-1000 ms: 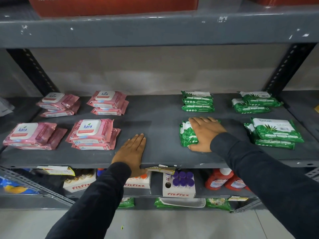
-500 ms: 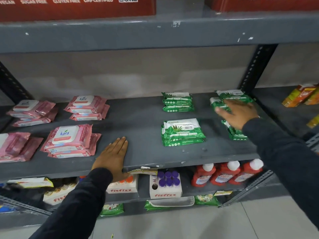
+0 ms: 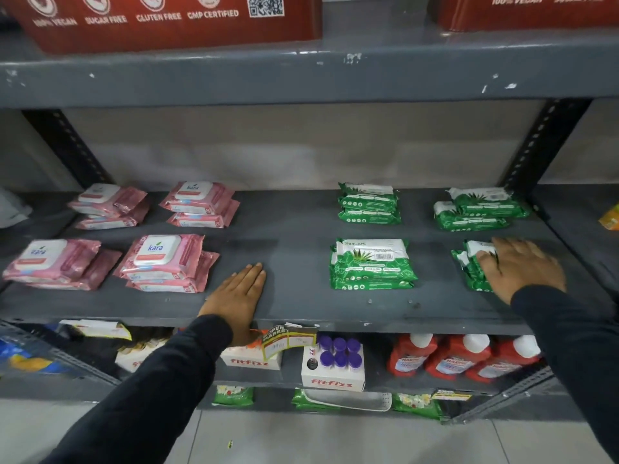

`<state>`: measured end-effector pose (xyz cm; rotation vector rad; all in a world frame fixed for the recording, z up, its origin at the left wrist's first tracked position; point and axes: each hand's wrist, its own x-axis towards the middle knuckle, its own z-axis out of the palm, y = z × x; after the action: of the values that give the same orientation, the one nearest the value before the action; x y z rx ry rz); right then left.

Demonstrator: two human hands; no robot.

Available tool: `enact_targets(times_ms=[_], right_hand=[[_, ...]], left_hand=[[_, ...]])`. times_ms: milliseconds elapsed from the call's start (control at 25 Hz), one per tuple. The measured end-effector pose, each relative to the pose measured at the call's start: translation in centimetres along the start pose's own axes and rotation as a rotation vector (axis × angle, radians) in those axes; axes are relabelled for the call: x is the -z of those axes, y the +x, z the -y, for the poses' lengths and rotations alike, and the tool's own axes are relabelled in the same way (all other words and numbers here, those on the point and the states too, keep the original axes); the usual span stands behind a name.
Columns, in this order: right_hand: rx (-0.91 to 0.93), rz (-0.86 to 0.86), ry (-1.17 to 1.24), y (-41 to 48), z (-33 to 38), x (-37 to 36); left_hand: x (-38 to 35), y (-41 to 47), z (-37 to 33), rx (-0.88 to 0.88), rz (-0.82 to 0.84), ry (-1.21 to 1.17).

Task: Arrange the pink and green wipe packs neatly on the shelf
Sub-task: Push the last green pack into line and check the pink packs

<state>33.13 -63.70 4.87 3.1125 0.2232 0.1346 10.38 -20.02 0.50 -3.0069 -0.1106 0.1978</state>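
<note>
The grey shelf [image 3: 301, 249] carries four stacks of pink wipe packs [image 3: 164, 259] on its left half and four stacks of green wipe packs [image 3: 371, 266] on its right half, each set in two rows. The left hand [image 3: 239, 291] lies flat, fingers extended, on bare shelf just beside the front pink stack, gripping nothing. The right hand [image 3: 522, 266] rests palm-down, fingers spread, on the front right green stack [image 3: 469, 266], not closed around it.
</note>
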Motion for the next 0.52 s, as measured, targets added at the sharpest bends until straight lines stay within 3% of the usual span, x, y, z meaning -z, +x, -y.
enact_targets(times_ms=[160, 200, 280, 400, 520], right_hand=[[-0.008, 0.082, -0.05, -0.5, -0.1, 1.6], [-0.011, 0.062, -0.03, -0.7, 0.3, 2.5], [0.122, -0.136, 0.128, -1.6, 3.4, 3.8], [0.563, -0.308, 0.419, -6.4, 13.2, 4.5], [0.842, -0.174, 0.422, -10.7, 23.1, 2.1]], left_hand=[[1.1, -0.1, 0.0, -0.032, 0.086, 0.026], [1.6, -0.1, -0.1, -0.06, 0.113, 0.018], [3.0, -0.4, -0.4, -0.141, 0.12, -0.025], [5.7, -1.1, 0.1, -0.319, -0.133, -0.114], [8.6, -0.7, 3.2, -0.18, -0.407, -0.174]])
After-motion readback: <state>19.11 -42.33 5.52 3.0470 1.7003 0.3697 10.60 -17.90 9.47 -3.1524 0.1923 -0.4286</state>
